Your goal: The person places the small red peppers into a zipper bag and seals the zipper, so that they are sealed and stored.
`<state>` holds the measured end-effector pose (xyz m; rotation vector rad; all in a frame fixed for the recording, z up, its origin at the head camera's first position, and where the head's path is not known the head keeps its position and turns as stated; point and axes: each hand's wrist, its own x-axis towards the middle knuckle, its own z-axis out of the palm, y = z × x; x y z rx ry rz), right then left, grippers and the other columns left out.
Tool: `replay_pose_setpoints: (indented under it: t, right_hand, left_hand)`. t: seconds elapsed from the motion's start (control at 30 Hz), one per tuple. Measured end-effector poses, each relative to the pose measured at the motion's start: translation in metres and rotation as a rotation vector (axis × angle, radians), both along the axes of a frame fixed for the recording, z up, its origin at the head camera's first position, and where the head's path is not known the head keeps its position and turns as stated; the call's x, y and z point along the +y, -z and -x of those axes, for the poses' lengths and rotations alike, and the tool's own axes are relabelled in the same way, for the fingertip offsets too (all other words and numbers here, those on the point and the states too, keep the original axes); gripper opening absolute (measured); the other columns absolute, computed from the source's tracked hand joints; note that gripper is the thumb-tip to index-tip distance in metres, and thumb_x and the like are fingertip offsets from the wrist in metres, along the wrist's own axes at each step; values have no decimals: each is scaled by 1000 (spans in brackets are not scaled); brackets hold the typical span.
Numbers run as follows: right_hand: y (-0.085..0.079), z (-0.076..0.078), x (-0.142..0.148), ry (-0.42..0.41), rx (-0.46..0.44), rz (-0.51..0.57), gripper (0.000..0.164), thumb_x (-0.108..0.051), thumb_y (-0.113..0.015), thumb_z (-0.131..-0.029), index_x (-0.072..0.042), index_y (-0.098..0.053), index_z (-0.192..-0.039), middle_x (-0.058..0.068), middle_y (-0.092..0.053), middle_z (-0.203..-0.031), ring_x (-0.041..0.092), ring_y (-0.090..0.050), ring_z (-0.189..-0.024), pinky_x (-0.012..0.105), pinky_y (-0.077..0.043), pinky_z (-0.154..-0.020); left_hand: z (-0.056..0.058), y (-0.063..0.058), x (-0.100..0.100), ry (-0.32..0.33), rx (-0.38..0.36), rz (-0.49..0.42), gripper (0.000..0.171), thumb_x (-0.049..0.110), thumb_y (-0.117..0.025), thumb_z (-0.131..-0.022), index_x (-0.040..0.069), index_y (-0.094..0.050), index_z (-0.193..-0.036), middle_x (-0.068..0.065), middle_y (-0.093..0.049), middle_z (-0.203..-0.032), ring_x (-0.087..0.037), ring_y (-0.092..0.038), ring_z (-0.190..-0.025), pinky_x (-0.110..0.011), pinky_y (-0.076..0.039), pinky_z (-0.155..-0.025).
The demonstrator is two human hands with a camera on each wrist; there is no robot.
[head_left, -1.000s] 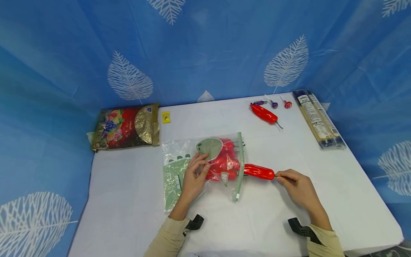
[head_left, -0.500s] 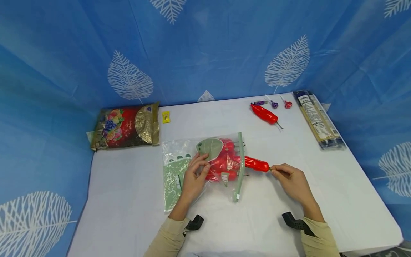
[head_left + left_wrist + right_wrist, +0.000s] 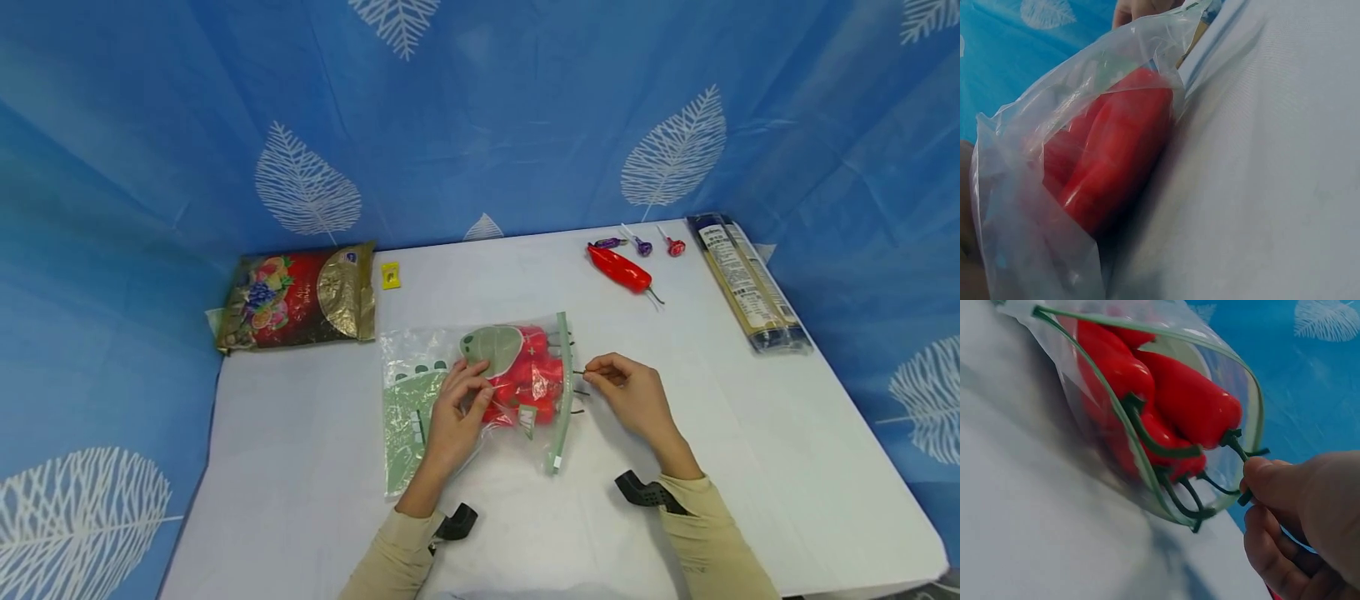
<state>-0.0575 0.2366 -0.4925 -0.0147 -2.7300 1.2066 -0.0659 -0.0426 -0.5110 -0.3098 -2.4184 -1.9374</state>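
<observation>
A clear zip bag (image 3: 416, 404) with a green dinosaur print lies on the white table, its mouth facing right. My left hand (image 3: 453, 421) pinches the upper film of the bag between thumb and fingers. Several red chili peppers are inside, with their green stems poking out of the mouth. In the right wrist view, the bag stands open along its green zip rim, and my right hand (image 3: 1297, 512) pinches the stem of one red chili pepper (image 3: 1188, 400) whose body is inside. Another red chili pepper (image 3: 621, 269) lies on the table behind.
A red and gold fruit packet (image 3: 296, 296) lies at the back left, beside a small yellow wrapped candy (image 3: 390, 275). Two lollipops (image 3: 677, 247) and a purple wrapped candy (image 3: 609, 243) are at the back. A long clear-wrapped package (image 3: 746, 283) lies along the right edge.
My right hand has moved left and slightly up, sliding the chili pepper from the bag's mouth into the bag. The left hand has stayed on the bag.
</observation>
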Motion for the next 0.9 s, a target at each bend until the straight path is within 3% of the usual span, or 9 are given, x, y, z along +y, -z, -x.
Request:
replay_pose_setpoints:
  t: [0.23, 0.33, 0.43, 0.5, 0.57, 0.7, 0.8, 0.9]
  right_hand:
    - [3, 0, -10, -23, -54, 68, 10, -12, -79, -89, -10, -74, -97, 6, -76, -88, 6, -69, -76, 16, -55, -68]
    - [3, 7, 7, -14, -70, 89, 13, -18, -75, -94, -9, -74, -103, 9, -77, -96, -1, -68, -81, 11, -54, -72]
    - [1, 24, 38, 75, -76, 49, 23, -26, -69, -98, -8, -72, -112, 13, -76, -105, 0, -65, -88, 7, -50, -75]
    - [-1, 39, 61, 153, -90, 0, 32, -31, -66, -101, -7, -68, -121, 16, -73, -115, 10, -66, -95, 13, -50, -80]
    - [-3, 54, 80, 220, -126, -49, 40, -32, -63, -102, -5, -63, -132, 20, -68, -124, 25, -66, -104, 26, -53, -86]
    - [-4, 82, 105, 270, -230, -111, 55, -31, -60, -103, -1, -48, -148, 28, -57, -138, 43, -59, -120, 54, -52, -96]
    - [1, 101, 110, 279, -272, -153, 55, -30, -59, -104, 0, -48, -148, 28, -59, -137, 43, -58, -120, 56, -50, -99]
    - [6, 113, 110, 297, -273, -170, 45, -28, -59, -104, 1, -59, -138, 26, -65, -126, 40, -60, -113, 53, -49, -97]
  left_hand:
    - [0, -1, -2, 12, 29, 7, 8, 18, -66, -100, 14, -73, -99, -5, -62, -144, -29, -31, -154, -60, -26, -124]
    - [0, 0, -2, 14, 32, 6, 9, 18, -66, -100, 14, -73, -98, -5, -62, -144, -29, -32, -154, -59, -28, -124]
    - [0, 0, -2, 11, 24, 0, 9, 19, -66, -100, 14, -73, -98, -4, -63, -143, -28, -32, -154, -58, -29, -124]
    - [0, 1, -2, 7, 22, -4, 9, 19, -66, -100, 14, -74, -98, -5, -63, -143, -28, -32, -153, -58, -27, -124]
    - [1, 1, -3, 6, 17, -3, 10, 19, -66, -100, 14, -74, -98, -4, -63, -143, -27, -33, -153, -57, -28, -124]
    - [1, 1, -3, 9, 6, 8, 10, 19, -66, -100, 14, -73, -98, -3, -63, -143, -25, -33, -153, -56, -27, -125]
    - [1, 0, -4, 9, -3, 13, 10, 19, -65, -101, 13, -73, -99, -2, -63, -143, -24, -33, -153, -55, -29, -125]
    - [1, -1, -3, 8, -1, 12, 10, 19, -65, -101, 13, -73, -98, -3, -63, -143, -26, -33, -153, -56, -29, -124]
